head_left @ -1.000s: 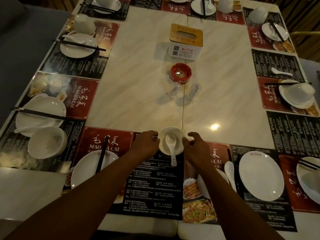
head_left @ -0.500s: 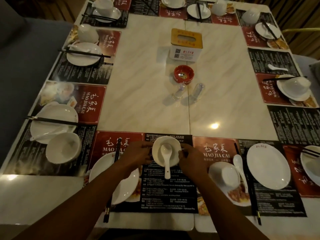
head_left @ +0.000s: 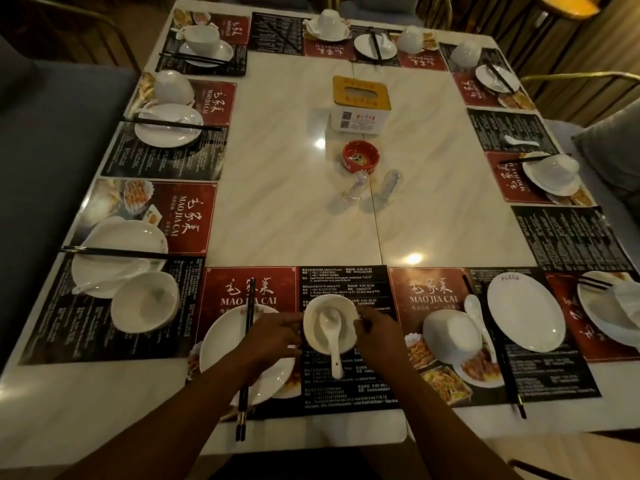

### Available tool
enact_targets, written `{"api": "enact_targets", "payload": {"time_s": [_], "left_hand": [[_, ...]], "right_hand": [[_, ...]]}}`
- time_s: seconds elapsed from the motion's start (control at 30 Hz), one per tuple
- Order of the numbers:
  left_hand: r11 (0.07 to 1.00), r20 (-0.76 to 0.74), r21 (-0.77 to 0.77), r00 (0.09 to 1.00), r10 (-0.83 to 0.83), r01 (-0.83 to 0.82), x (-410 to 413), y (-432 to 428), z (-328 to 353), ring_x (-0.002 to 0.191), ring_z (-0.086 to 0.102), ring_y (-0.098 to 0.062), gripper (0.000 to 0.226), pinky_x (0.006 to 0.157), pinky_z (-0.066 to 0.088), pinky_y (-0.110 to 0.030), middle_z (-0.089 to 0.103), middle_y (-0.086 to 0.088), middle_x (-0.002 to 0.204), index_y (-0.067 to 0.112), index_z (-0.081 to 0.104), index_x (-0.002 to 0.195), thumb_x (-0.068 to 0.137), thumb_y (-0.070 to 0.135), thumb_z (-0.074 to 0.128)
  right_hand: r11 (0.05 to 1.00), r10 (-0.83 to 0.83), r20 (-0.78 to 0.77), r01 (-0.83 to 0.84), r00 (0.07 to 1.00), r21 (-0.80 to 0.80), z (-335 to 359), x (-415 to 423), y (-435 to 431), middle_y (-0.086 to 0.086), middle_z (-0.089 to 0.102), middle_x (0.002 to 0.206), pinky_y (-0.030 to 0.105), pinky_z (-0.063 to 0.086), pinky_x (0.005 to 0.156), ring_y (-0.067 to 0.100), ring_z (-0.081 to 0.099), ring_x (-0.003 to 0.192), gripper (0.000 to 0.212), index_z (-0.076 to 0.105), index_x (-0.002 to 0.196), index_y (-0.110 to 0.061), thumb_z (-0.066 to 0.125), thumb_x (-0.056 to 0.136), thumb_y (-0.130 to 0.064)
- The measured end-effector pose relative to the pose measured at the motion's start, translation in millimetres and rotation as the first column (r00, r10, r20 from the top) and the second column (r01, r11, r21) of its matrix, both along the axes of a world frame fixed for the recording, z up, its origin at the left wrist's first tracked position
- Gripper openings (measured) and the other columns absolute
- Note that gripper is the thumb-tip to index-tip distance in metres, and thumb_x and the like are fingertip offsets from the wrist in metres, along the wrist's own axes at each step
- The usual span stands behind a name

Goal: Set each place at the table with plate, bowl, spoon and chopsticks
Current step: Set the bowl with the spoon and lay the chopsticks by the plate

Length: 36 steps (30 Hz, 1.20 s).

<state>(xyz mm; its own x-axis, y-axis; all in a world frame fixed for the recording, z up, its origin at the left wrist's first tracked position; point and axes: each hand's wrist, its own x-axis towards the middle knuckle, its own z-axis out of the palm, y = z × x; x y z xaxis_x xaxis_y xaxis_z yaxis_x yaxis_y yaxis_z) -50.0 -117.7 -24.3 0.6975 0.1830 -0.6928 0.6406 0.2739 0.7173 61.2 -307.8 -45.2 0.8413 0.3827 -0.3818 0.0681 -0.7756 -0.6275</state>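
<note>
Left hand (head_left: pixel 277 336): fingers curled against the left wall of the bowl, gripping it; forearm crosses the plate beneath.
Right hand (head_left: pixel 379 336): fingers pressed to the right wall of the same bowl, gripping it from the other side.
Bowl (head_left: pixel 330 323): small, round, glossy white ceramic with a thick rim, upright between the two hands, over the black printed part of the placemat at the near edge.
Spoon (head_left: pixel 332 336): white ceramic soup spoon, its rounded scoop lying in the bowl, its short flat handle sticking out over the near rim toward the person.
Plate (head_left: pixel 225 344): shallow round white plate, smooth and shiny, just left of the bowl.
Chopsticks (head_left: pixel 246 358): slim black pair laid together across the plate, their near ends reaching past the placemat onto the bare tabletop.
Placemat (head_left: pixel 242 289): flat printed paper, red panel with white brush lettering, black panel with fine white text.
Tabletop (head_left: pixel 294 209): pale polished stone-look surface with faint veining and light glare, a seam down the middle.
Tissue box (head_left: pixel 360 105): squarish, white sides, tan lid with an oval slot, at the centre.
Ashtray (head_left: pixel 360 161): small round red dish, just nearer than the tissue box.
</note>
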Motion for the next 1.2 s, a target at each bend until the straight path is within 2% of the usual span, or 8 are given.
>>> {"api": "enact_targets", "payload": {"time_s": [0.27,0.43,0.53,0.63,0.7,0.77,0.93,1.2], "left_hand": [[0.999,0.044,0.015,0.998,-0.045,0.045,-3.1,-4.4,-2.7,0.102,0.07,-0.026,0.043,0.075,0.061,-0.031,0.072,-0.01,0.112,0.017,0.071,0.119,0.086,-0.009,0.065],[1.0,0.044,-0.003,0.999,0.011,-0.011,-8.4,-1.3,0.4,0.1,0.071,-0.022,0.043,0.076,0.061,-0.032,0.072,-0.006,0.112,0.016,0.066,0.122,0.086,-0.007,0.066],[0.954,0.044,0.287,0.996,0.081,-0.09,-24.8,17.2,-0.4,0.087,0.072,-0.016,0.039,0.075,0.062,-0.036,0.071,0.0,0.105,0.025,0.066,0.113,0.088,-0.004,0.061],[0.763,0.023,0.636,0.991,0.134,-0.117,-52.1,43.7,-1.2,0.086,0.065,-0.011,0.024,0.077,0.054,-0.03,0.065,0.008,0.102,0.025,0.067,0.106,0.093,0.007,0.058],[0.647,-0.019,0.755,0.983,0.182,-0.105,-73.2,60.1,-7.6,0.085,0.058,-0.01,0.018,0.072,0.044,-0.024,0.062,0.005,0.098,0.02,0.067,0.104,0.092,0.008,0.059],[0.61,-0.054,0.786,0.972,0.229,-0.1,-93.1,71.8,-18.9,0.086,0.059,-0.016,0.017,0.073,0.043,-0.028,0.064,0.001,0.093,0.015,0.068,0.102,0.088,0.008,0.063],[0.728,-0.151,0.682,0.959,0.239,-0.074,-115.3,77.3,-38.9,0.086,0.066,-0.019,0.011,0.08,0.058,-0.041,0.069,0.003,0.092,0.021,0.068,0.098,0.087,0.023,0.069],[0.768,-0.112,0.621,0.953,0.283,-0.155,-125.6,71.4,-48.7,0.101,0.063,-0.022,0.035,0.092,0.053,-0.041,0.071,-0.006,0.113,0.018,0.068,0.123,0.088,0.015,0.07]], "right_hand": [[0.998,-0.052,-0.003,0.052,0.999,-0.018,-4.4,-4.3,-2.2,-0.004,0.07,0.109,0.017,0.041,0.075,0.007,0.06,0.091,0.029,0.064,0.127,-0.024,0.057,0.099,-0.018],[0.998,-0.061,-0.011,0.061,0.998,-0.007,2.5,-6.7,-1.6,-0.005,0.069,0.102,0.032,0.054,0.086,0.01,0.064,0.09,0.026,0.063,0.124,-0.024,0.058,0.099,-0.021],[0.997,-0.057,0.154,0.064,0.986,-0.039,17.3,-10.7,-0.9,-0.006,0.067,0.088,0.032,0.056,0.074,0.011,0.065,0.081,0.006,0.063,0.098,-0.024,0.057,0.098,-0.025],[1.0,0.012,0.307,-0.02,0.952,0.024,49.0,-34.5,8.2,-0.014,0.06,0.082,0.024,0.052,0.066,0.005,0.06,0.075,0.009,0.059,0.088,-0.025,0.057,0.097,-0.024],[0.988,0.142,0.216,-0.152,0.966,0.029,64.8,-63.8,24.7,-0.017,0.059,0.085,0.019,0.054,0.072,0.003,0.063,0.078,0.005,0.062,0.097,-0.025,0.058,0.098,-0.023],[0.973,0.225,0.01,-0.225,0.974,0.045,58.3,-94.5,40.8,-0.014,0.065,0.088,0.021,0.056,0.076,0.003,0.064,0.08,0.007,0.062,0.1,-0.024,0.056,0.1,-0.026],[0.996,0.062,-0.158,-0.071,0.985,-0.053,2.5,-127.2,48.5,-0.006,0.063,0.093,0.027,0.052,0.076,0.012,0.062,0.089,0.014,0.055,0.094,-0.022,0.051,0.101,-0.034],[0.988,-0.142,-0.311,0.156,0.94,0.019,-27.2,-125.1,50.7,-0.007,0.072,0.092,0.031,0.056,0.082,0.007,0.067,0.086,0.01,0.068,0.099,-0.023,0.063,0.095,-0.031]]}}
